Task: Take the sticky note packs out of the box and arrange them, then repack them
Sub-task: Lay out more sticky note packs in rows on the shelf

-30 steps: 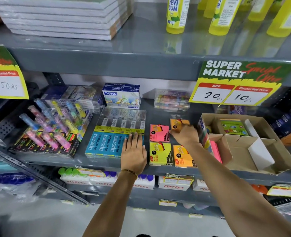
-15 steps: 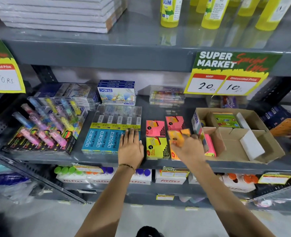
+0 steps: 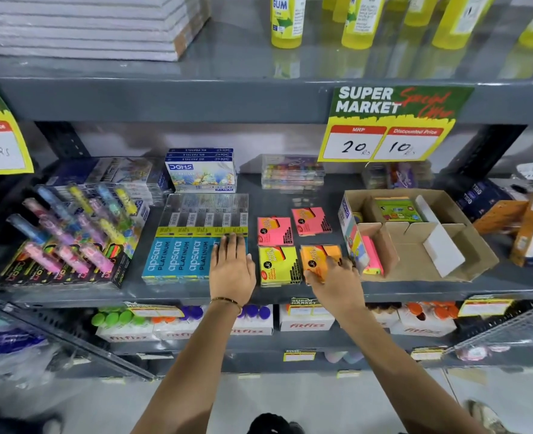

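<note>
Four sticky note packs lie in a square on the grey shelf [image 3: 290, 292]: two pink packs [image 3: 273, 231] [image 3: 310, 220] at the back, a yellow pack [image 3: 279, 266] front left and an orange pack [image 3: 318, 256] front right. My right hand [image 3: 337, 283] grips the orange pack's near right corner. My left hand [image 3: 232, 269] rests flat, fingers apart, on the blue pencil boxes [image 3: 177, 258] left of the packs. The open cardboard box [image 3: 453, 214] stands to the right, with pink and yellow packs [image 3: 370, 255] upright in its left compartment and a green pack [image 3: 396, 209] at its back.
Highlighter display packs [image 3: 71, 239] fill the shelf's left end. Crayon boxes [image 3: 201, 170] and clear cases [image 3: 292, 175] line the back. Orange and dark boxes [image 3: 528, 227] crowd the right end. A price sign [image 3: 390, 126] hangs from the upper shelf edge, with glue bottles [image 3: 287, 20] above.
My right hand came from the back of the shelf toward the front with an orange pack and now holds it down at the front right spot. The left hand stayed put.
</note>
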Motion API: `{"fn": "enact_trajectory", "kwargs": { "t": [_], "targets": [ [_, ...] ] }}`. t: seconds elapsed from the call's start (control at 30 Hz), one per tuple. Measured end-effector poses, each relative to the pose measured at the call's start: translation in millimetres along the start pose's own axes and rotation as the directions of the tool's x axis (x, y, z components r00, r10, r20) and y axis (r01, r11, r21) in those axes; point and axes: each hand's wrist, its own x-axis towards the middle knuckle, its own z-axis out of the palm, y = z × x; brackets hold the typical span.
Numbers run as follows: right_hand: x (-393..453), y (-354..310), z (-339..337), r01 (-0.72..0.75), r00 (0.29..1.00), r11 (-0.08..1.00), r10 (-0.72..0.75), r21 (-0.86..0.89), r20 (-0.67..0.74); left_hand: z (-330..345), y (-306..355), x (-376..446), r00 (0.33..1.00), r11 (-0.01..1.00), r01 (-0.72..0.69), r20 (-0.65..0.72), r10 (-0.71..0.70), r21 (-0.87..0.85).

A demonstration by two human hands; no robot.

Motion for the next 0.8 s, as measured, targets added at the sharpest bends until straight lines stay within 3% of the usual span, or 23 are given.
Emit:
{"fn": "enact_trajectory", "kwargs": {
  "t": [0.07,0.2,0.3,0.5,0.67,0.8],
  "targets": [
    [-1.0,-0.2,-1.6,0.021,0.999,1.0,-0.022,-0.019,-0.031,0.0,0.1,-0.1,1.0,1.0,0.002,0.005,-0.002,0.004],
    [14.2,-15.3,-15.6,0.115,0.95,0.993,-0.108,0.007,-0.292,-1.1,0.6,-0.2,1.0,1.0,0.004,0.007,-0.004,0.006],
    [52.1,-33.6,-27.9,0.12,0.965,0.991,-0.101,0.065,-0.241,-0.5,0.5,0.5,1.0,1.0,0.007,0.01,-0.007,0.002],
    [107.3,-49.6,-20.7,-0.016,0.999,0.999,0.017,-0.039,0.034,-0.2,0.2,1.0,1.0,1.0,0.015,0.015,-0.015,-0.01],
    [115.8,-50.3,-15.4,-0.03,1.0,0.998,0.03,-0.052,0.007,-1.2,0.4,2.5,1.0,1.0,0.021,0.008,-0.021,0.002],
    [103.9,-63.0,-18.7,-0.002,0.994,0.998,0.009,0.063,-0.11,0.2,0.0,1.8,1.0,1.0,0.021,0.002,-0.021,-0.016]
  ]
}}
